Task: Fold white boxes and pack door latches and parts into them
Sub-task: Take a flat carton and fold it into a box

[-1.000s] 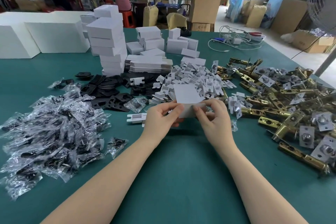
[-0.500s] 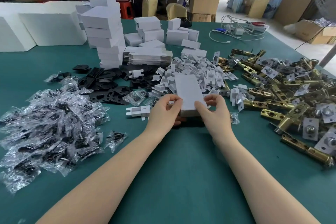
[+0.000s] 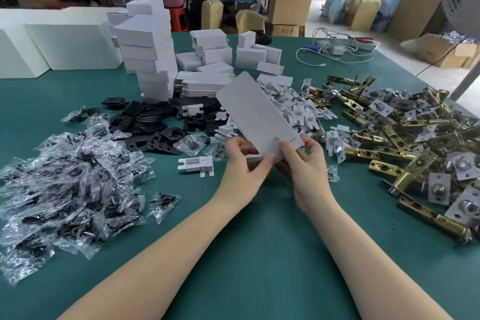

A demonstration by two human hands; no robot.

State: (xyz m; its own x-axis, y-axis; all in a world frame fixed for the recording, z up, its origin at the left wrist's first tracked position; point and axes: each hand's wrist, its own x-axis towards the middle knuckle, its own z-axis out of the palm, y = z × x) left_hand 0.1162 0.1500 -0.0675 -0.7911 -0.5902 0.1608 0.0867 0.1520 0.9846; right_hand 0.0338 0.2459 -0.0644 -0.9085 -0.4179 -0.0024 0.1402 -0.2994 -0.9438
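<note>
A long white box [image 3: 257, 114] is lifted above the green table [image 3: 259, 254], tilted with its far end up and to the left. My left hand [image 3: 245, 169] and my right hand [image 3: 305, 161] both pinch its near end. Brass door latches [image 3: 405, 143] are heaped at the right. Small white card inserts [image 3: 293, 109] lie piled behind the box, and one insert [image 3: 196, 165] lies alone left of my hands. Bagged parts [image 3: 67, 184] cover the left side, with black plates [image 3: 150, 125] beyond them.
A tall stack of folded white boxes [image 3: 148, 52] and flat box blanks [image 3: 202, 83] stand at the back centre. Large white blocks [image 3: 52, 44] sit far left. Cables [image 3: 337, 49] lie far right. Two people stand at benches beyond the table.
The box has risen off the table and swung so its far end points up and left. Both hands rose with it and shifted their hold on the near end.
</note>
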